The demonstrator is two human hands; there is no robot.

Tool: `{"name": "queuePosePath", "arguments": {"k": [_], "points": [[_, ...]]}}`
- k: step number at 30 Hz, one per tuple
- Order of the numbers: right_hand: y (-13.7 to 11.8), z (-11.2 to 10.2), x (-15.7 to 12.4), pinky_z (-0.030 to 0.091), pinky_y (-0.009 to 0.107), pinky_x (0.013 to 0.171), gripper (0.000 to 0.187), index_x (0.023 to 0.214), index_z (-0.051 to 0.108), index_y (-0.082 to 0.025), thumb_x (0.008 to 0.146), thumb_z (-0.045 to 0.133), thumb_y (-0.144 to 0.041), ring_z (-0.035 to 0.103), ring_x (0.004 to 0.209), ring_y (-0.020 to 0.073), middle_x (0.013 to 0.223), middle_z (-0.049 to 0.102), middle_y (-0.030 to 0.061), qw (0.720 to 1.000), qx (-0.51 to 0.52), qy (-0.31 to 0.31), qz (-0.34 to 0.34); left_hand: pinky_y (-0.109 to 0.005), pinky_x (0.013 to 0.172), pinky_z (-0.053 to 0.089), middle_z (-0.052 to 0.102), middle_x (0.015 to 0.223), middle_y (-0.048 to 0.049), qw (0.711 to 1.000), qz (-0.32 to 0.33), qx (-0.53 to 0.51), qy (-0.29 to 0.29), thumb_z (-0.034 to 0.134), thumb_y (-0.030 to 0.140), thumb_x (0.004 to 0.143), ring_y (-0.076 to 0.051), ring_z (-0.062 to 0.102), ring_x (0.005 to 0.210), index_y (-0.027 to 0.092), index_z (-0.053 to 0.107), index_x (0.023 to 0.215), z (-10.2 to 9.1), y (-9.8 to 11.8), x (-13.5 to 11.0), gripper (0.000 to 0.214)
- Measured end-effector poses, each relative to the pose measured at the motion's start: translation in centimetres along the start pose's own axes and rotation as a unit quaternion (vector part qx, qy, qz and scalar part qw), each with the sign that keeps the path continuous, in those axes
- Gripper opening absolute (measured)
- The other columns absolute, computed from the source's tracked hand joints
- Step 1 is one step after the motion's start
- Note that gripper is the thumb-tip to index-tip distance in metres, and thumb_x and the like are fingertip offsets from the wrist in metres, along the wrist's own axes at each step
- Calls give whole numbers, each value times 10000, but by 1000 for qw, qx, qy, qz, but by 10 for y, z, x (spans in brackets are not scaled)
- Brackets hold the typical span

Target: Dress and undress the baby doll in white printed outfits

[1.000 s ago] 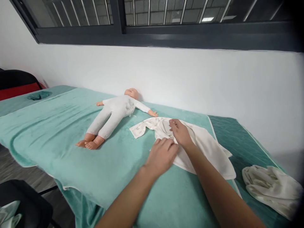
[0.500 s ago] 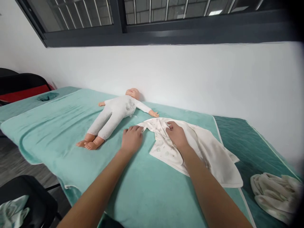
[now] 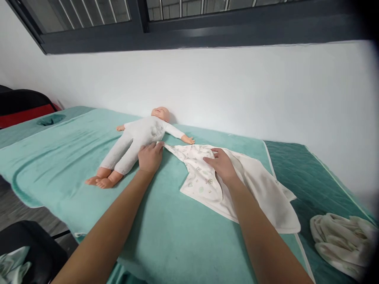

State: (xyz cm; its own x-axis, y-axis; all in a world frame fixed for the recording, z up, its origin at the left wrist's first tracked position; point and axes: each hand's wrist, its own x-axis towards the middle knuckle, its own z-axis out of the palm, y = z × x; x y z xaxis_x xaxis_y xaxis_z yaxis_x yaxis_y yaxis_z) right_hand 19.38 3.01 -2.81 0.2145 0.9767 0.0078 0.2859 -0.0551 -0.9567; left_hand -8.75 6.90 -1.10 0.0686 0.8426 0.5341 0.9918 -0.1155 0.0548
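Note:
A white baby top (image 3: 204, 175) with a small printed pattern lies spread on the teal bed cover. My left hand (image 3: 150, 157) is closed on the end of its left sleeve, which is stretched out close to the doll's side. On the top's body rests my right hand (image 3: 220, 163), its thumb and fingers apart with the cloth beneath them. Just beyond my left hand a baby doll (image 3: 139, 136) in a white one-piece lies on its back, its head by the wall and one arm reaching toward the top.
A crumpled pale cloth (image 3: 343, 242) lies on the darker green quilted cover (image 3: 290, 165) at the right. At the lower left stands a black chair (image 3: 32, 244) with a cloth on it. A wall and barred window (image 3: 177, 33) border the bed's far side.
My left hand has moved left and away from me, pulling the sleeve out straighter toward the doll. The top's near-left part lies flatter. My right hand stays on the top, its fingers more spread.

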Motion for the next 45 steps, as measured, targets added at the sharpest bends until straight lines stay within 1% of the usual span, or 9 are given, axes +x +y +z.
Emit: {"name": "queuePosePath", "arguments": {"k": [5,12,17,20,23,29,34,40,45], "points": [[2,1,2,500,292,624,377,1101,596,-219,776,575,-410,667,722,195,890,703,32,1000,-8,17,1,-362,700,424,721,951,-118,998,-40,7,-40,382,273,967,-297,632,920,254,650,1253,-2,4,-14,393],[1,-16,0,456,300,582,320,1066,633,-251,788,530,-373,635,642,196,860,719,32,999,-38,37,13,-452,965,451,507,1430,-148,1000,-5,-1,4,421,76,868,-329,483,1267,180,652,1224,-5,4,-24,438],[-8,-19,-5,439,295,650,279,1045,642,-270,794,528,-312,632,689,190,848,725,1,991,-133,31,-9,-396,943,467,617,1223,-129,989,87,-111,36,425,105,914,-256,557,1130,179,629,1203,-26,26,-61,361],[-9,-19,-7,427,292,683,275,1065,641,-263,827,508,-297,643,774,204,832,726,4,979,-195,38,-38,-357,864,477,644,1127,-104,962,196,-191,-2,479,252,963,-213,590,1030,209,609,1191,-45,53,-96,265],[-9,-20,-7,410,306,688,287,1100,641,-260,859,489,-292,647,830,229,879,734,34,960,-272,41,-45,-393,839,445,657,1104,-85,939,289,-177,-58,516,373,960,-227,588,989,216,600,1181,-61,78,-121,284],[-9,-23,-7,396,336,699,303,1120,651,-260,891,454,-293,650,902,271,978,740,76,931,-361,38,-47,-368,773,410,666,1001,-49,943,270,-164,-102,488,354,979,-204,580,908,213,630,1072,-66,88,-126,222],[-9,-25,-6,401,315,661,288,1061,666,-276,836,487,-290,644,842,242,942,737,34,956,-291,38,-28,-351,719,383,665,873,-43,952,247,-163,-76,422,260,999,-180,579,819,187,637,932,-62,83,-126,236],[-7,-23,-6,409,289,621,257,990,657,-292,799,486,-303,598,663,193,682,653,-32,983,-173,42,-33,-371,762,382,665,981,-44,941,259,-189,-111,553,600,881,-217,583,888,234,625,1133,-63,84,-126,450],[-1,-23,-7,413,283,670,281,1042,661,-289,811,506,-328,584,680,175,645,611,-52,982,-172,12,-74,-354,743,375,659,880,-28,936,257,-218,-101,473,390,983,-189,588,836,240,653,1002,-59,81,-126,235]]}}
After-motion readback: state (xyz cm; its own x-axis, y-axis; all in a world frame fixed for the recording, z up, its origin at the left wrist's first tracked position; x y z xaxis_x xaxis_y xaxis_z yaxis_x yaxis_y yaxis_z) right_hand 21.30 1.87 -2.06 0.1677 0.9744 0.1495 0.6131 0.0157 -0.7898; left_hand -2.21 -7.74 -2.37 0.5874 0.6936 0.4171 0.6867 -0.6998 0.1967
